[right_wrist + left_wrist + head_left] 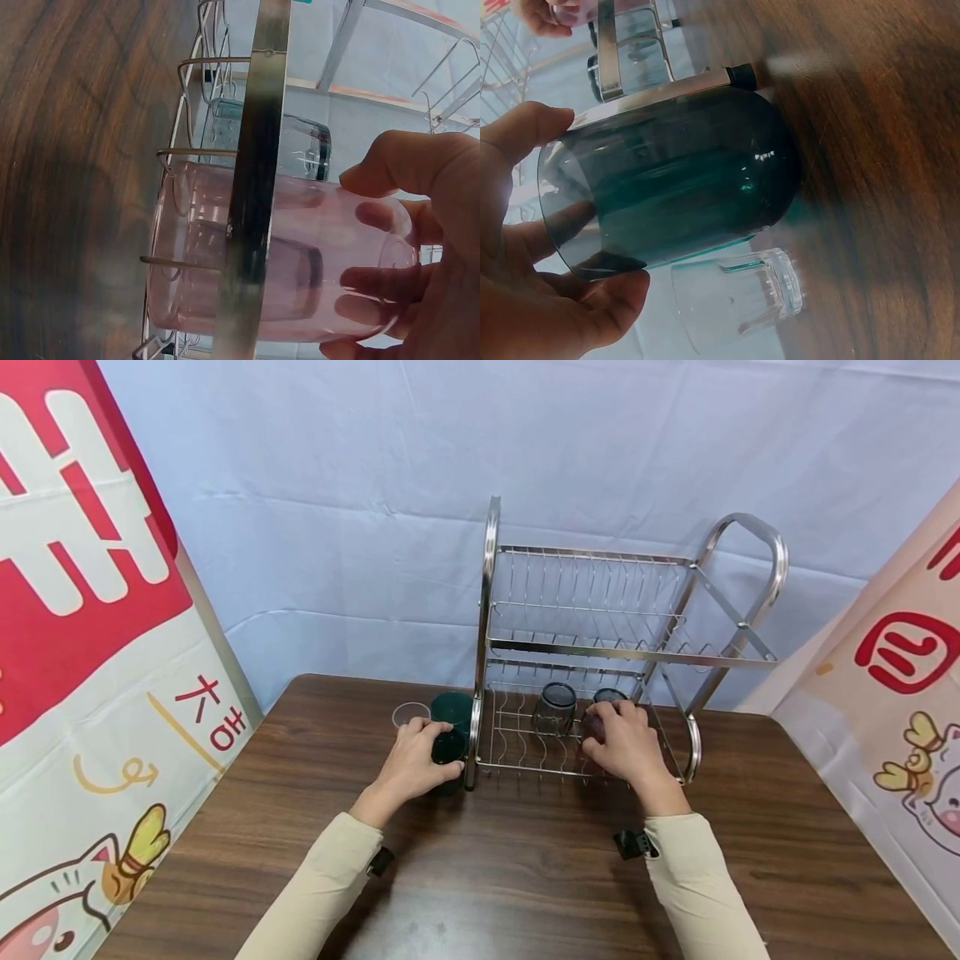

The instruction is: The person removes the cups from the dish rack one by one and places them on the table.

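Note:
My left hand (411,758) grips a dark, see-through glass cup (682,172) near its rim, thumb on one side and fingers on the other. This cup stands on the table just left of the dish rack's end frame. A teal cup (451,705) and a clear glass cup (401,717) are behind it. On the rack's lower tier, my right hand (628,742) holds a pink glass cup (322,255) around its upper end. The cup sits behind the rack's front metal bar in the right wrist view.
The two-tier metal dish rack (570,647) stands toward the back of the wooden table (525,860). On its lower tier are a grey glass (555,710) and another glass (609,695), partly behind my right hand. A pale cloth (360,568) hangs behind the table.

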Available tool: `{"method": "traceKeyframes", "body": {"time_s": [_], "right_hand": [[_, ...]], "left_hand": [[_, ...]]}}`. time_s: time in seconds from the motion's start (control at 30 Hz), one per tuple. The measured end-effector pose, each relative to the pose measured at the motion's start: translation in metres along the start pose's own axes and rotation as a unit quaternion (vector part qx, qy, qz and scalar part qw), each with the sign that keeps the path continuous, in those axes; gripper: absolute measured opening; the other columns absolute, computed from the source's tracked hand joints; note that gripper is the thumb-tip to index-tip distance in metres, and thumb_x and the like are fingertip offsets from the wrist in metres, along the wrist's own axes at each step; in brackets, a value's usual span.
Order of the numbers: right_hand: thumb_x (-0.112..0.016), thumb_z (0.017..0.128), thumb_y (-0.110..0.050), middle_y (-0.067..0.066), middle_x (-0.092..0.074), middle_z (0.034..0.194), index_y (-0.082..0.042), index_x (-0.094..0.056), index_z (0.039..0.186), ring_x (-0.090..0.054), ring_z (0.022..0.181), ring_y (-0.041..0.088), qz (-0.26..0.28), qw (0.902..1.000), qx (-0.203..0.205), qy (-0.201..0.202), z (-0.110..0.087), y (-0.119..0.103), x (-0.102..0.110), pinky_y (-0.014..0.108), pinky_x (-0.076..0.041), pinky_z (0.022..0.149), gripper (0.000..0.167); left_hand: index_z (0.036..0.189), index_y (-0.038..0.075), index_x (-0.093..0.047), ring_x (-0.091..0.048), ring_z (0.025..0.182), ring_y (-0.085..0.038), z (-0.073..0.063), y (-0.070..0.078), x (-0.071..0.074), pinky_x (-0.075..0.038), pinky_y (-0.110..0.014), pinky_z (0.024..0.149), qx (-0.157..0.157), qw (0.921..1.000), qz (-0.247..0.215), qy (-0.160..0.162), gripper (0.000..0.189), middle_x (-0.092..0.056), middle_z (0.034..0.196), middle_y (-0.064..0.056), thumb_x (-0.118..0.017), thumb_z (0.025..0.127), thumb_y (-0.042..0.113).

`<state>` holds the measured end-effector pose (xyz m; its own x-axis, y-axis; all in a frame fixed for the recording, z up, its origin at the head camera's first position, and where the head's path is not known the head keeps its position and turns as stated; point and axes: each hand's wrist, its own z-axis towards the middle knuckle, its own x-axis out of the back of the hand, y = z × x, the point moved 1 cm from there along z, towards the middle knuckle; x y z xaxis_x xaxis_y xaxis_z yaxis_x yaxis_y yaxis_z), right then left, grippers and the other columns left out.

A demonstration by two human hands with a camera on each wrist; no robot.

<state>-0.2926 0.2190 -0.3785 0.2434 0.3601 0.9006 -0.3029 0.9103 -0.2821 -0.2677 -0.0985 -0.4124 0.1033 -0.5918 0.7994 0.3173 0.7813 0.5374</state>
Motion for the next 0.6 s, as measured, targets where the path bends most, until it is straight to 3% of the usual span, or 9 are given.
{"method": "traceKeyframes", "body": {"time_s": [0.2, 0.6], "right_hand": [[-0.067, 0.073, -0.015, 0.025, -0.050, 0.113, -0.004, -0.061, 0.111, -0.042, 0.104, 0.046, 0.010, 0.9995, 0.023, 0.021, 0.000, 0.000, 0.007, 0.062, -0.038, 0.074, 0.040], [-0.066, 0.073, -0.010, 0.025, -0.051, 0.115, -0.003, -0.061, 0.113, -0.041, 0.105, 0.045, 0.043, 0.9971, 0.037, 0.050, -0.008, -0.009, 0.026, 0.060, -0.037, 0.078, 0.041]], "left_hand": [[0.127, 0.013, -0.056, -0.041, 0.111, -0.034, -0.003, 0.003, 0.009, -0.038, -0.049, 0.086, -0.011, 0.9996, 0.023, 0.008, 0.064, -0.045, 0.125, -0.017, -0.074, 0.074, 0.043], [0.123, 0.011, -0.059, -0.046, 0.107, -0.034, -0.013, 0.009, 0.016, -0.041, -0.050, 0.081, -0.054, 0.9955, 0.068, 0.038, 0.058, -0.049, 0.121, -0.015, -0.074, 0.075, 0.040]]}}
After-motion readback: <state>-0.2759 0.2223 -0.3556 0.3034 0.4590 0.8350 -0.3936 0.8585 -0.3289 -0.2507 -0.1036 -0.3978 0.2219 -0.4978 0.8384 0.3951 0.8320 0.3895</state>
